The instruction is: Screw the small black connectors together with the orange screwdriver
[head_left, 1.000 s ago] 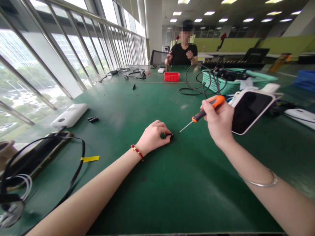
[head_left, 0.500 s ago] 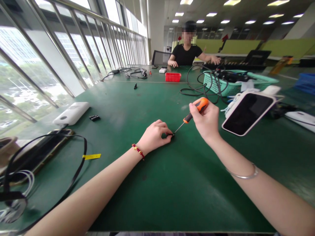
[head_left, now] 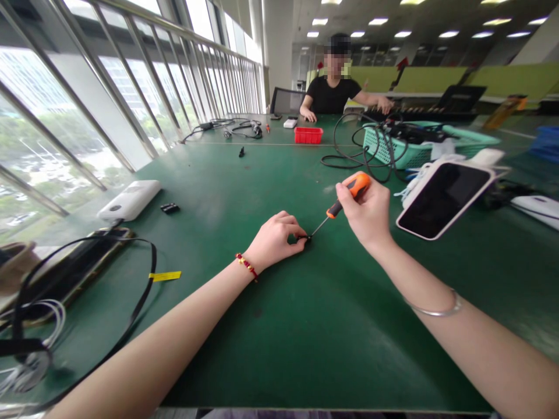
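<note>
With the thumb and fingers of our left hand point(head_left: 276, 237) we pinch a small black piece point(head_left: 308, 238) down at the green tabletop point(head_left: 279, 349); much of it is hidden by our fingertips, so we cannot tell its full shape. In our right hand point(head_left: 371, 209) we grip an orange-and-black screwdriver point(head_left: 335, 208) by its handle, slanted, and its thin shaft runs down to the exposed end of the piece, where the tip appears to touch. We wear a red beaded bracelet point(head_left: 246, 265) on the left wrist and a silver bangle point(head_left: 437, 312) on the right forearm.

Just right of our right hand we see a white-framed device point(head_left: 445, 201) with a dark screen, tilted. Behind it is a teal basket point(head_left: 393, 152) with black cables spilling over its side. To our left are another black part point(head_left: 170, 208), a white oblong device point(head_left: 130, 201) and a black cable bearing a yellow tag point(head_left: 166, 276). Farther off we see a red tray point(head_left: 308, 138) and, across the table, a person in a black shirt point(head_left: 334, 96), one arm reaching out sideways.
</note>
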Available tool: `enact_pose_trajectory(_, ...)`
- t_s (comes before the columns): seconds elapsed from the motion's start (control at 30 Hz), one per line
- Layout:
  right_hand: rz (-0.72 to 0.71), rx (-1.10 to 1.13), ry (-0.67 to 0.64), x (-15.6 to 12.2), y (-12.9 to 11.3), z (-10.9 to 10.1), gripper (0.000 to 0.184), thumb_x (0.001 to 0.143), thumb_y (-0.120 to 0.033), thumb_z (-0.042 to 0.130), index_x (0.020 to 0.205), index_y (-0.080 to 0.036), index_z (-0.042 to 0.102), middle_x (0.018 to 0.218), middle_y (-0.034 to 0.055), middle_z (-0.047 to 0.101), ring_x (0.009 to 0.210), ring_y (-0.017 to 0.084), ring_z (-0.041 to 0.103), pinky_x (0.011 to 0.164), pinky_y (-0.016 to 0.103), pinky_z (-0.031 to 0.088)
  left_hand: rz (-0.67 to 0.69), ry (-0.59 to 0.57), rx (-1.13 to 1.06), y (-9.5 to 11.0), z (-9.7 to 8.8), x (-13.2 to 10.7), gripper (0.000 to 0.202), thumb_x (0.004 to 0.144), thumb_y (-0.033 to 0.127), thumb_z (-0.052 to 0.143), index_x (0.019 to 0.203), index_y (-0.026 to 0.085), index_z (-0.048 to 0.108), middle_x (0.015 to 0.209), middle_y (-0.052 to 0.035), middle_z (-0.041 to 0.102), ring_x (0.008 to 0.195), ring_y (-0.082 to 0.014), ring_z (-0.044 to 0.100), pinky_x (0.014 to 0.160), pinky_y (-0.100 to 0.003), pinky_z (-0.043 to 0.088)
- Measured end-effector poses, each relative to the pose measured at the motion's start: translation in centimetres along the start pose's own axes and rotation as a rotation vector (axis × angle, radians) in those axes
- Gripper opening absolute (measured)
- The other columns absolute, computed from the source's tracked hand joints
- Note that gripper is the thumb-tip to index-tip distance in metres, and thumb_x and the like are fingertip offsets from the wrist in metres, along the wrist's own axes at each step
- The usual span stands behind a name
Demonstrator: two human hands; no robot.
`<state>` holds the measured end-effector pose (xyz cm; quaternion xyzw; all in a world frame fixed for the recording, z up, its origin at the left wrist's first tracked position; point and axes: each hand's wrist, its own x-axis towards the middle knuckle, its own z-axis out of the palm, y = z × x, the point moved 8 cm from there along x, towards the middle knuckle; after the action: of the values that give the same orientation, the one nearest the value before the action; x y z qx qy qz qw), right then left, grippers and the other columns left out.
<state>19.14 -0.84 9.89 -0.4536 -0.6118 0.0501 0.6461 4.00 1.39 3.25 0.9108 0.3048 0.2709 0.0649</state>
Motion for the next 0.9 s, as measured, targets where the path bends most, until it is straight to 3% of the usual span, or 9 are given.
enact_pose_trajectory(0.37, 0.006, -0.020, -0.037, -0.1, 0.0, 0.2, 0.020, 0.078, -0.029, 0.060, 0.064, -0.022, 0.047, 0.058, -0.0023, 0.049, 0.054, 0.012, 0.045, 0.053, 0.027, 0.039, 0.004, 0.007, -0.003, 0.0, -0.1, 0.0, 0.016, 0.079, 0.022, 0.058, 0.081, 0.018, 0.074, 0.078, -0.0046, 0.066, 0.080, -0.0180, 0.056, 0.077, -0.031, 0.050)
enact_pose_trajectory(0.6, 0.045, -0.058, -0.138, 1.2, -0.2, 1.3, 0.033, 0.076, -0.035, 0.064, 0.054, -0.021, 0.044, 0.053, -0.0024, 0.045, 0.051, 0.011, 0.042, 0.053, 0.028, 0.036, -0.003, -0.003, -0.001, -0.1, 0.0, 0.0, 0.016, 0.079, 0.023, 0.059, 0.081, 0.018, 0.074, 0.079, -0.0047, 0.067, 0.080, -0.0181, 0.055, 0.077, -0.031, 0.050)
enact_pose_trajectory(0.77, 0.078, 0.030, -0.265, 2.1, 0.0, 2.4, 0.014, 0.068, -0.018, 0.063, 0.067, -0.021, 0.049, 0.060, -0.0044, 0.047, 0.052, 0.010, 0.042, 0.050, 0.025, 0.035, -0.021, -0.009, -0.001, -0.1, 0.0, 0.0, 0.016, 0.079, 0.023, 0.059, 0.081, 0.017, 0.074, 0.078, -0.0050, 0.066, 0.079, -0.0182, 0.055, 0.077, -0.031, 0.050)
enact_pose_trajectory(0.9, 0.115, 0.131, -0.400, 2.0, 0.4, 3.5, 0.017, 0.070, -0.022, 0.063, 0.071, -0.022, 0.046, 0.062, -0.0051, 0.045, 0.050, 0.009, 0.040, 0.046, 0.024, 0.033, -0.021, -0.011, -0.004, -0.2, 0.0, 0.0, 0.016, 0.079, 0.023, 0.059, 0.082, 0.018, 0.074, 0.079, -0.0048, 0.066, 0.080, -0.0181, 0.055, 0.077, -0.031, 0.049)
